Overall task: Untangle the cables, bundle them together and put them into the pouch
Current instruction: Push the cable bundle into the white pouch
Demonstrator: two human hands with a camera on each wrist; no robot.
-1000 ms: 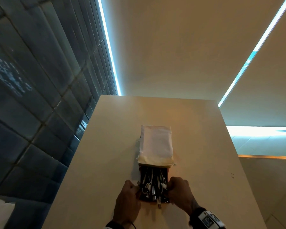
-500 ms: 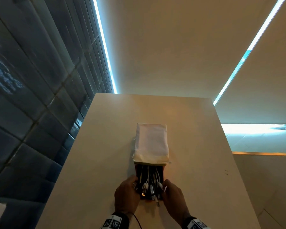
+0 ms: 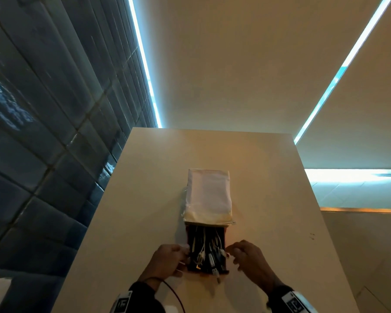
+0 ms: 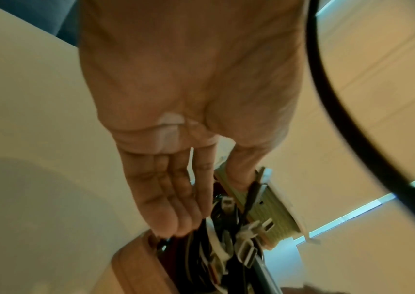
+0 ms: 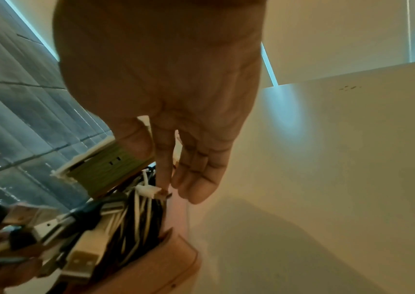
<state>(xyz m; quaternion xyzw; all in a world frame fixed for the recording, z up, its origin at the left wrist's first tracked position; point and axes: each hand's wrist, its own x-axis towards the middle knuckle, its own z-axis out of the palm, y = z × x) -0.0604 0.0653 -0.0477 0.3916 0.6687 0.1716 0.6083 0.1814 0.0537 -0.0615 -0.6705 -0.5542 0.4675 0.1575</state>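
A white fabric pouch (image 3: pixel 209 195) lies lengthwise on the table, its mouth towards me. A bundle of black and white cables (image 3: pixel 207 251) sticks out of that mouth, lying in a brown wrap (image 5: pixel 151 266), plugs pointing my way. My left hand (image 3: pixel 185 256) touches the bundle's left side with straight fingers (image 4: pixel 171 214), thumb against the pouch's rim (image 4: pixel 272 214). My right hand (image 3: pixel 231 253) hovers at the bundle's right side with straight fingers (image 5: pixel 199 179), its forefinger next to a white plug (image 5: pixel 148 191). How far the cables reach inside the pouch is hidden.
The pale table (image 3: pixel 269 199) is narrow, with edges close on both sides. A dark tiled wall (image 3: pixel 43 132) stands on the left. A thin dark cord (image 3: pixel 174 294) hangs from my left wrist.
Both hands gripped the bundle's sides earlier. The right hand's fingers have now eased off to the right, and the left hand's fingers have straightened against the bundle. Pouch and bundle have hardly moved.
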